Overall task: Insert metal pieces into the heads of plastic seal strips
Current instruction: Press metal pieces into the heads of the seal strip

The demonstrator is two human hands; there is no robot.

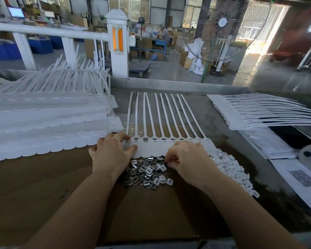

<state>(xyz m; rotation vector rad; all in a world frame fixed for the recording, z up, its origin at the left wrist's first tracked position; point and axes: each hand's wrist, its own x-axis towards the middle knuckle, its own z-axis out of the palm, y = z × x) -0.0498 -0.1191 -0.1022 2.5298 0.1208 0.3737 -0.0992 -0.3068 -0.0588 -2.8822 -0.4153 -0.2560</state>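
The right hand (186, 159) was curled with its fingertips drawn together at the near edge of a row of white plastic seal strips (162, 141). It seemed to be pinching something small just above the loose pile, but the fingers hid whatever they held, so the contents of that grip could not be told. The left hand (111, 151) lay flat with its fingers spread apart, pressing down the left end of the same row and holding nothing.

The strips formed one joined row of about ten, flat on the tabletop (43, 177), with their wide tags toward the person and their thin tails fanning away. Each head had a small slot, and several slots from the left showed a dark metal glint, as if already filled. The slots nearest the right hand were partly covered.

Directly below the hands sat a heap of small metal pieces (142, 175), dozens at least and too many to count, with a few white plastic caps mixed in. A larger mound of white caps (230, 166) spilled off to the right.

This looked like the middle of the filling step. The next move would probably be to bring a metal piece up to the next empty slot and press it in while the left hand steadied the row.

A big stack of strip rows (43, 126) stood to the left, and a smaller stack (244, 112) to the right.
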